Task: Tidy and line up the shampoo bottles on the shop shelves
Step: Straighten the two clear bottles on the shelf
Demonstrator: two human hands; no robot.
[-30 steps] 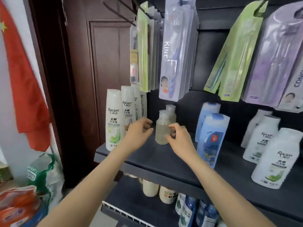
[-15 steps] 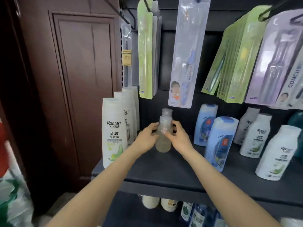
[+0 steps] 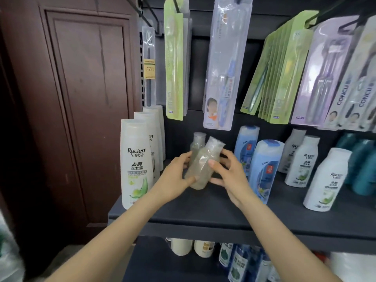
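Observation:
A small clear bottle [image 3: 202,163] with pale liquid is tilted to the right, lifted off the dark shelf [image 3: 223,216]. My left hand [image 3: 175,180] grips its lower part from the left, thumb under it. My right hand [image 3: 227,176] holds it from the right, thumb on its front. A second clear bottle [image 3: 197,142] stands upright just behind. White Raclen shampoo bottles [image 3: 136,161] stand in a row at the shelf's left end. Blue bottles [image 3: 264,169] stand to the right of my hands.
Smaller white Raclen bottles [image 3: 325,180] and teal bottles [image 3: 362,165] fill the shelf's right side. Toothbrush packs [image 3: 221,64] hang on hooks above. A brown wooden door [image 3: 81,98] is at the left. More bottles [image 3: 234,259] stand on the lower shelf.
The front clear bottle stood upright between my hands; now both hands have lifted it and tipped it to the right. The view has moved closer to the shelf.

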